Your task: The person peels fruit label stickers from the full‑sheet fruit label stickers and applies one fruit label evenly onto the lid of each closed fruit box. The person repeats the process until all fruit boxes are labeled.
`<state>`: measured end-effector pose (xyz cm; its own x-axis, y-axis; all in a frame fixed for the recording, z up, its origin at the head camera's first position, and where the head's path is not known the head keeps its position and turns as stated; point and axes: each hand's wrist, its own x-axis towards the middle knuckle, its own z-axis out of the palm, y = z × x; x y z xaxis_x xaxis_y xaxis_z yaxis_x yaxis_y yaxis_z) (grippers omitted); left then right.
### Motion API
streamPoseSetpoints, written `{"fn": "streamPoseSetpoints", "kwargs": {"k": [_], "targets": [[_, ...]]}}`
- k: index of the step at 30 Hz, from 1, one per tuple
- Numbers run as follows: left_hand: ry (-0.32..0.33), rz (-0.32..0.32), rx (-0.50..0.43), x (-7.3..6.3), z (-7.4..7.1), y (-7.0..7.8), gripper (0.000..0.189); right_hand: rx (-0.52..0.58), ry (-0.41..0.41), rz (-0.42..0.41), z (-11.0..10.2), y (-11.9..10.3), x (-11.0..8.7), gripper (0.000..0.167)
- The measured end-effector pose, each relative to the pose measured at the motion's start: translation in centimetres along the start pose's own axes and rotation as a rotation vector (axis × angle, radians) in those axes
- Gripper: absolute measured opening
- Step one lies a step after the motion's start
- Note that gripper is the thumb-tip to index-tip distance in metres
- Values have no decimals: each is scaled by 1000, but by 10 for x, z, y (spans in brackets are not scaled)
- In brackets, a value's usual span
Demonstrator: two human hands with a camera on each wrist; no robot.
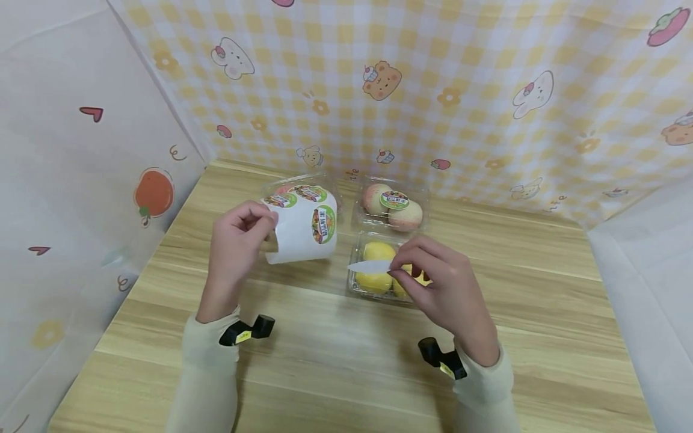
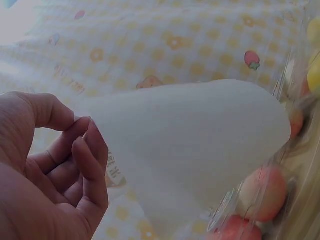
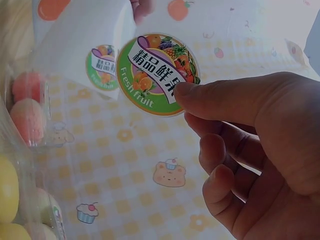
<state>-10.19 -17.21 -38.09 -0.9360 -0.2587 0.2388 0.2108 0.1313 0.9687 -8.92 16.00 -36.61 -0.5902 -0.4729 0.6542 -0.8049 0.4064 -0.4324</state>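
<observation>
My left hand [image 1: 235, 243] pinches the edge of a curled white sheet of stickers [image 1: 295, 237], which bears several round fruit labels. Between thumb and index finger of my right hand [image 1: 444, 282] is a single round "Fresh fruit" sticker [image 3: 150, 95], loose from the sheet. From the head view this sticker appears nearly edge-on, over a clear plastic box [image 1: 353, 287] of yellow fruits [image 1: 378, 255]. The right hand partly hides that box. Behind it stands another clear box with two pale pink peaches [image 1: 406, 215] and a label [image 1: 394, 200] on its lid.
A third clear box [image 1: 326, 178] with pinkish fruit stands at the back left, mostly hidden by the sheet. The wooden table [image 1: 325, 361] meets a yellow checked cloth [image 1: 460, 120] at the back and pale cloth walls at both sides.
</observation>
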Motion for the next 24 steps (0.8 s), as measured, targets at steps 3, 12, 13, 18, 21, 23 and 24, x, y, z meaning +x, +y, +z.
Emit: {"fn": "streamPoseSetpoints", "kwargs": {"k": [3, 12, 13, 18, 21, 23, 24], "targets": [[19, -34, -32, 4, -7, -2, 12, 2, 0, 2, 0, 1, 0, 32], [80, -196, -26, 14, -30, -10, 13, -1, 1, 3, -1, 3, -1, 32], [88, -207, -35, 15, -33, -12, 14, -2, 1, 5, -1, 3, -1, 32], [120, -264, -79, 22, -49, -24, 15, 0, -1, 12, -1, 5, -1, 32], [118, -302, -71, 27, -59, -32, 14, 4, -3, 15, -1, 6, -1, 32], [101, -331, -60, 29, -66, -38, 13, 4, -5, 15, -1, 6, -2, 32], [92, -343, -51, 31, -70, -42, 13, 3, -6, 16, -1, 6, -2, 32]]}}
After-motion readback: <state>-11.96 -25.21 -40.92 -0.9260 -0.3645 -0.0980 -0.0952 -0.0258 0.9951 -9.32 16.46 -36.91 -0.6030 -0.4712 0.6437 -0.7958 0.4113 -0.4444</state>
